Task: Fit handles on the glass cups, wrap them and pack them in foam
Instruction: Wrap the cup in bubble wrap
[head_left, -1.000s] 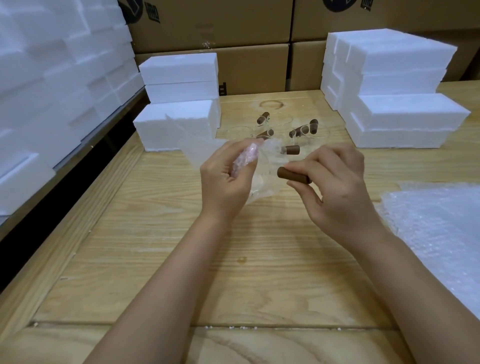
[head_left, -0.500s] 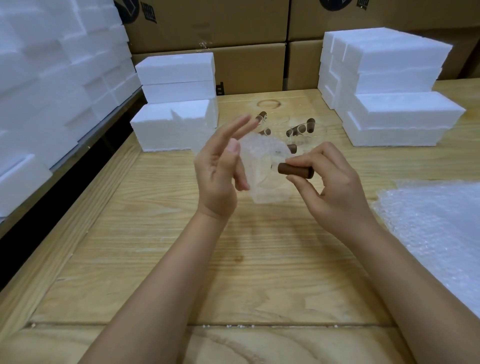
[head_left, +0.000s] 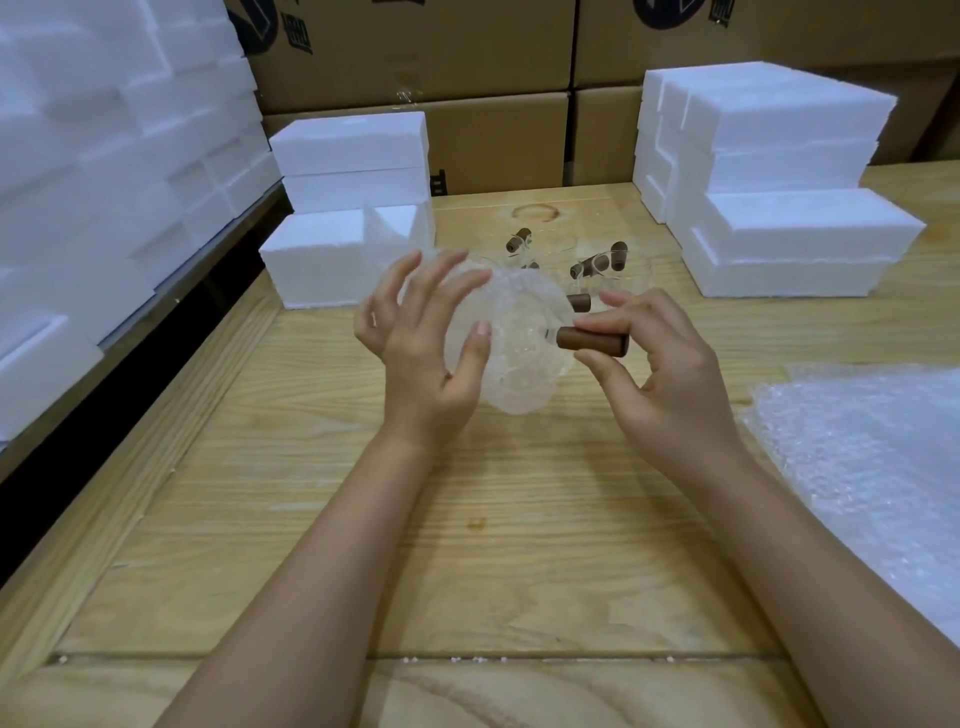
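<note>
- Wrap job is moving along: a second ago the left hand (head_left: 421, 343) was pinching a loose bunch of film, half a second ago its fingers were flung open off the cup, and now they're spread and cupped over the bubble wrap (head_left: 511, 332) around the glass cup (head_left: 519, 384), thumb pressing its near side.
- Right hand (head_left: 660, 364) hasn't changed its job at all, thumb and fingers clamped on the brown handle (head_left: 592, 340) that sticks out at 3 o'clock from the bundle. Whole thing is held up off the wooden table (head_left: 467, 545), dead centre.
- So I'd say the handle's fitted and we're mid-wrap, smoothing the film down. Can't tell if the wrap is fully closed on the far side.
- More handled cups (head_left: 597, 265) wait at 12 o'clock, foam blocks (head_left: 337, 254) at 11 and 1, spare bubble wrap sheet (head_left: 872, 467) at 3.
- Foam packing not started for this one yet.
</note>
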